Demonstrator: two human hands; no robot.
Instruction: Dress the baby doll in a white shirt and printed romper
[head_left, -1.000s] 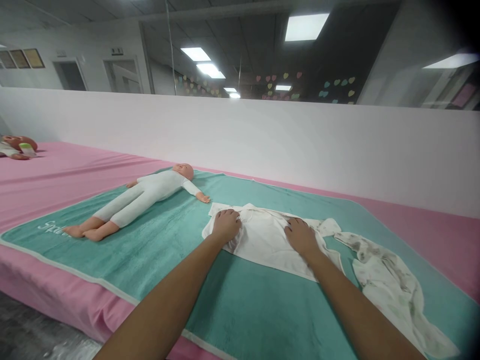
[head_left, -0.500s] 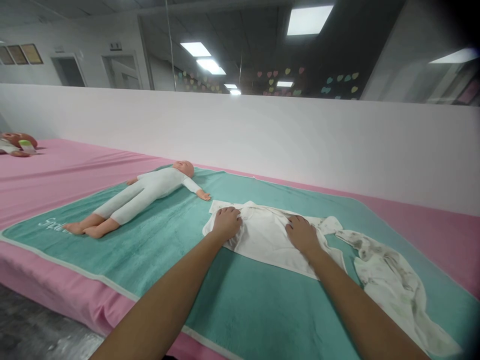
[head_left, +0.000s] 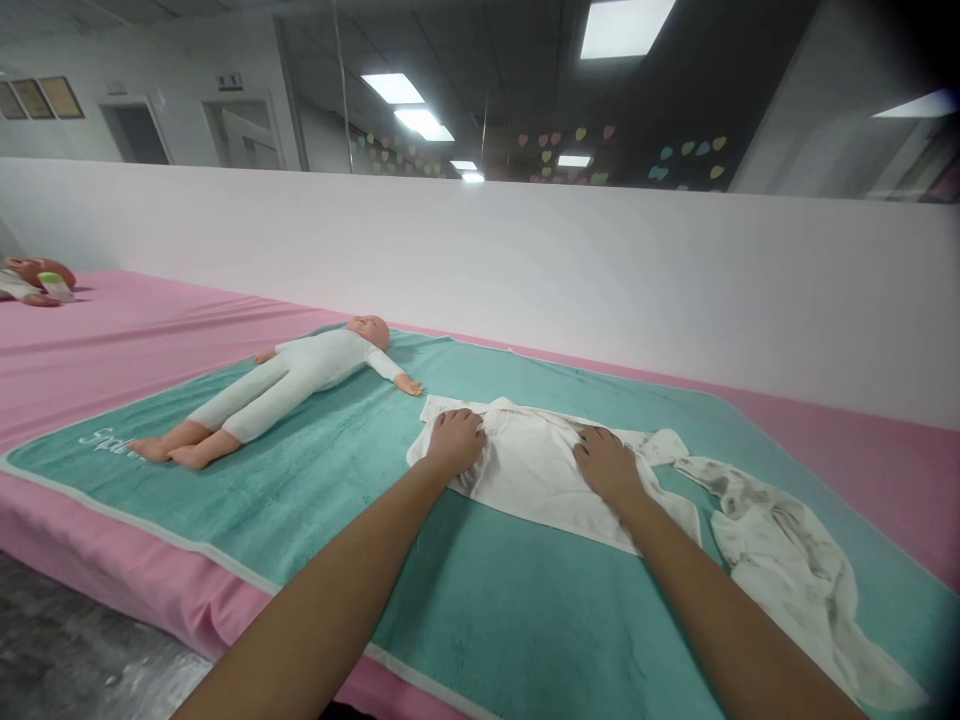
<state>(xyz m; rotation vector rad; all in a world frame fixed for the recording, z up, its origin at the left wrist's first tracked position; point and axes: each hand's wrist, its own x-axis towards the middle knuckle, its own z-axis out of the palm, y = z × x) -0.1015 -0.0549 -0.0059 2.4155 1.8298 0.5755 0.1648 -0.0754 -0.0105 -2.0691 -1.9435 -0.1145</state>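
Note:
My left hand (head_left: 454,443) lies flat on a folded white baby garment (head_left: 532,480), near its far left corner. My right hand (head_left: 607,467) presses flat on the same garment's right part, and neither hand grips it. To the right, a crumpled white cloth with a grey-green print (head_left: 787,565) joins the garment and spreads toward the lower right. A baby doll in a white bodysuit (head_left: 300,375) lies on its back on a teal towel (head_left: 525,620), left of my hands.
The towel lies on a pink-covered mat (head_left: 150,330) whose near edge drops to a grey floor (head_left: 67,630). A low white wall (head_left: 480,260) runs behind it. Another doll with loose items (head_left: 34,282) lies at the far left.
The whole scene sits slightly higher in the view. Both hands remain flat on the garment, with little visible movement.

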